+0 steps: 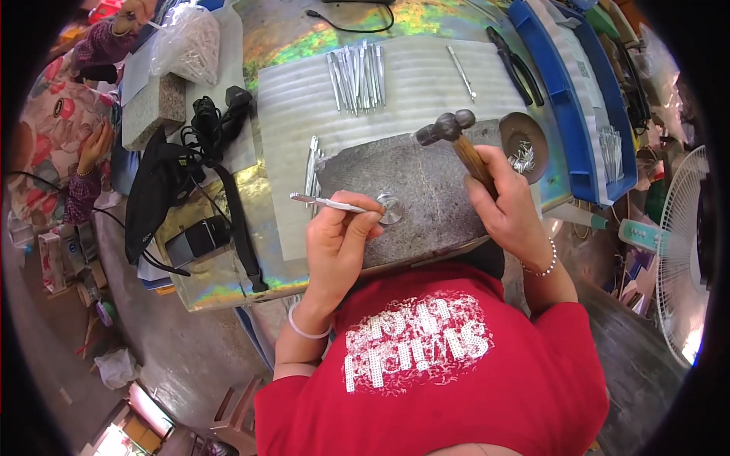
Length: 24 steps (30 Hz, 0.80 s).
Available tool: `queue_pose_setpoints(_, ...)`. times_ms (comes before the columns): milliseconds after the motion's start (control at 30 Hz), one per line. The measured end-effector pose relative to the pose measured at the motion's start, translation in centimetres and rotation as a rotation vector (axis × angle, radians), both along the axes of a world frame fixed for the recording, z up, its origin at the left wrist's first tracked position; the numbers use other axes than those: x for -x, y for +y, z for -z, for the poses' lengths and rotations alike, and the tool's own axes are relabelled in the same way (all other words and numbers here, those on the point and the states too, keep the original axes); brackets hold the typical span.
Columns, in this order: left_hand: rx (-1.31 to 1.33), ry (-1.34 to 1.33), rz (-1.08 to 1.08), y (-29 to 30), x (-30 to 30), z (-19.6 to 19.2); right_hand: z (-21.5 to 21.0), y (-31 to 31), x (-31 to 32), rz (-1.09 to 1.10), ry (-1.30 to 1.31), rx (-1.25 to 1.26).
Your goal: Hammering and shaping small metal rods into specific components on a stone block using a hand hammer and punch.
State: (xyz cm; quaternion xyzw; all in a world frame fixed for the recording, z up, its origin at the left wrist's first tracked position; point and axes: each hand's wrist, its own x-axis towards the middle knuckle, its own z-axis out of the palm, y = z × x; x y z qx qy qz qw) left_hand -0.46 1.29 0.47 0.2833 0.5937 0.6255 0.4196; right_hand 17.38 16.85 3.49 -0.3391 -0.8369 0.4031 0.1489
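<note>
The left hand (337, 245) has its fingers bent in, pinching a thin stick (327, 202) near the middle of the frame – close by a round metal piece (390, 209) on the stone (441, 186). The right hand (511, 211) curls around a hammer (468, 154), right of the middle. Pliers (517, 68) lie at the upper right.

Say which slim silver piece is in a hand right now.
The silver piece pinched in the left hand, its free end pointing left. The far bunch, the small pile and the lone piece lie untouched on the white sheet.
</note>
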Motion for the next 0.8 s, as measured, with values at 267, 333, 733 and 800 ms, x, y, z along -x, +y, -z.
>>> queue_pose_setpoints(267,-0.022,0.214,0.035,0.3,-0.3,0.3,0.0,-2.2,-1.7,-0.038,0.200,0.312)
queue_pose_setpoints(333,-0.015,0.242,0.033,0.4,-0.4,0.2,-0.1,-2.4,-1.7,-0.038,0.227,0.308)
queue_pose_setpoints(733,-0.103,0.710,0.069,0.7,-0.9,0.3,-1.4,-3.0,-1.7,-0.062,0.201,0.271)
queue_pose_setpoints(800,-0.137,0.991,0.077,0.9,-1.4,-0.3,-1.5,-3.2,-1.5,-0.057,0.231,0.271)
